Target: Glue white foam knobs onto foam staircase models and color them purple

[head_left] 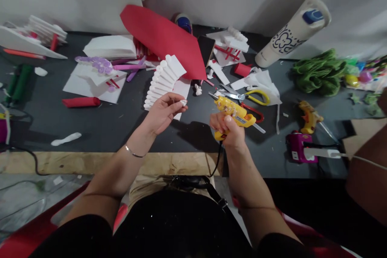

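Observation:
Between the thumb and fingers of my left hand (166, 112) is a small white piece (183, 103), too small to make out in detail. My right hand (228, 128) is wrapped round the handle of a yellow hot glue gun (229, 107), its nozzle pointing up and left. A clear glue stick (259, 127) sticks out of its back end. Just beyond my left hand lies a fan of white pleated strips with rounded ends (163, 78). A small white figure-like piece (198, 89) lies on the dark table (193, 109) between my hands.
Yellow-handled scissors (242, 96) lie behind the glue gun. A large red sheet (165, 36) and a phone (206, 48) are at the back. At right stand a white bottle (290, 38), green yarn (319, 73), another glue gun (308, 116) and a purple power adapter (298, 148). Someone's arm (369, 169) is at far right.

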The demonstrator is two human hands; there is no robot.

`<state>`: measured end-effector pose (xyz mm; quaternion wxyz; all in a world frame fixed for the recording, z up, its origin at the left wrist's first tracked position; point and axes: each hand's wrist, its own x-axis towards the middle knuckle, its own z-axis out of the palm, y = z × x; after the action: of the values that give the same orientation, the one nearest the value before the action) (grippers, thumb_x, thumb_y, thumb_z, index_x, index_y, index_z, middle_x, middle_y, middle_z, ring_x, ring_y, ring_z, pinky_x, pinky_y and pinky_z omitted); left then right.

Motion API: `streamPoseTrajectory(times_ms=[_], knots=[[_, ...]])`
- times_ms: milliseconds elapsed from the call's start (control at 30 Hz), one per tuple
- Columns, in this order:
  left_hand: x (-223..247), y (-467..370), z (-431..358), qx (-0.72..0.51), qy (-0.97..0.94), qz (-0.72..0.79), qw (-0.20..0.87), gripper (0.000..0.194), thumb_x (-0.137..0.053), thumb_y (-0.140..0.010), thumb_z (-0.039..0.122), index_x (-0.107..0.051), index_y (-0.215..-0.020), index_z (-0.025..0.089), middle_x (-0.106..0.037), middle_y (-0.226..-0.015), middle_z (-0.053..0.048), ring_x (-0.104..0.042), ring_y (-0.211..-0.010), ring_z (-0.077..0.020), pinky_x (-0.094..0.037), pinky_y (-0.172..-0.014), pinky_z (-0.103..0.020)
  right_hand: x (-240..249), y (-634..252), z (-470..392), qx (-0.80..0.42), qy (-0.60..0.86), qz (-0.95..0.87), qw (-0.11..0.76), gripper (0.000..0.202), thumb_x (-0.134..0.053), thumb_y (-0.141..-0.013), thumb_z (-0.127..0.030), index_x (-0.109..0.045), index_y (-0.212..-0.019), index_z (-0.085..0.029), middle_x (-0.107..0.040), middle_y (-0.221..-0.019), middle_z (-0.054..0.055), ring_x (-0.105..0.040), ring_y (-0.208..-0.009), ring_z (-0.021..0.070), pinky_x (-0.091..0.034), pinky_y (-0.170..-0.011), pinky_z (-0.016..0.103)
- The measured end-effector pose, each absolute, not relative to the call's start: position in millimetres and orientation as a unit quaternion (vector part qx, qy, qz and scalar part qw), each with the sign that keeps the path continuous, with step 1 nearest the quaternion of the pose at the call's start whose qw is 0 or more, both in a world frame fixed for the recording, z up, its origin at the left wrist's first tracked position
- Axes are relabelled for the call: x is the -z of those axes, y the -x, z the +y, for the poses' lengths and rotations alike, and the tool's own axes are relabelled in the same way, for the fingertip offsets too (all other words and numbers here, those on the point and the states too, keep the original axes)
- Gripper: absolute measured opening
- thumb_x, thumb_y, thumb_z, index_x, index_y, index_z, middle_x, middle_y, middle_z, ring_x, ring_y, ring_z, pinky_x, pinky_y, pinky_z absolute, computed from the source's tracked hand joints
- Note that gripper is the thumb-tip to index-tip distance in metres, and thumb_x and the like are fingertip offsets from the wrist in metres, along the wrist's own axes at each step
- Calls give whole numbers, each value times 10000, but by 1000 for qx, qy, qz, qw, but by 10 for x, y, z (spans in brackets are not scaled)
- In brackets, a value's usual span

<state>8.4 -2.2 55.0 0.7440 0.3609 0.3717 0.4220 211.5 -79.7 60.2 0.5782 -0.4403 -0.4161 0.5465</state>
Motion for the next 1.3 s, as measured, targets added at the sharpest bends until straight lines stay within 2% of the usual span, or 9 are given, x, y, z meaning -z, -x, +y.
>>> streamPoseTrajectory(times_ms=[200,500,633,767,867,933,1067,1133,1300], knots=[[-585,-99,-31,-429,-351,356,752,296,-975,-605,233,-756,-801,200,-764,-836,11,-691,-708,-85,-594,-726,-213,-557,-2122,-809,-569,396,-422,584,638,-712,-853,-625,-338,-481,-268,-211,-416,-66,-226,-452,130,-226,-483,313],[-545,-99,-43,-427,-369,353,746,244,-927,-635,190,-767,-819,183,-759,-894,1,-682,-790,-88,-569,-824,-238,-581,-2141,-783,-615,367,-401,572,684,-729,-844,-630,-314,-468,-237,-204,-406,-67,-205,-455,106,-200,-468,282],[-536,-101,-34,-424,-367,355,748,284,-916,-630,154,-787,-880,188,-768,-902,-4,-694,-811,-97,-590,-858,-253,-544,-2147,-762,-617,371,-399,568,706,-724,-842,-666,-298,-476,-238,-206,-413,-69,-207,-457,102,-227,-471,275],[-507,-102,5,-430,-357,364,745,283,-929,-627,154,-785,-870,180,-760,-861,-1,-697,-776,-84,-599,-821,-224,-507,-2178,-714,-614,390,-384,568,741,-728,-743,-837,-316,-551,-252,-245,-494,-83,-255,-479,98,-358,-494,271],[-486,-102,34,-433,-354,380,737,264,-941,-623,171,-770,-823,188,-754,-832,3,-691,-741,-82,-605,-765,-210,-485,-2198,-692,-636,404,-354,554,786,-672,-584,-997,-416,-658,-257,-378,-619,-60,-355,-530,97,-419,-487,259],[-487,-102,46,-429,-352,387,736,281,-956,-613,193,-763,-818,195,-753,-826,4,-696,-734,-90,-609,-728,-208,-468,-2195,-696,-653,406,-334,545,812,-688,-522,-1011,-488,-746,-256,-473,-717,-37,-419,-578,97,-413,-459,234],[-513,-103,57,-426,-352,380,742,326,-985,-581,218,-759,-815,209,-748,-826,12,-703,-725,-85,-594,-681,-180,-445,-2152,-719,-657,398,-315,557,699,-859,-590,-810,-556,-878,-250,-560,-873,-7,-510,-670,98,-383,-417,185],[-521,-97,68,-427,-359,376,740,334,-989,-580,222,-758,-821,224,-754,-837,15,-704,-720,-83,-586,-660,-172,-446,-2134,-716,-653,396,-320,561,651,-888,-635,-733,-568,-921,-244,-575,-902,2,-552,-710,106,-378,-404,172],[-453,-86,112,-421,-404,376,719,298,-946,-684,264,-736,-894,242,-761,-878,-2,-721,-741,-107,-575,-624,-198,-464,-2124,-676,-611,426,-338,575,654,-794,-701,-808,-498,-819,-236,-610,-885,4,-622,-728,112,-404,-407,165]])
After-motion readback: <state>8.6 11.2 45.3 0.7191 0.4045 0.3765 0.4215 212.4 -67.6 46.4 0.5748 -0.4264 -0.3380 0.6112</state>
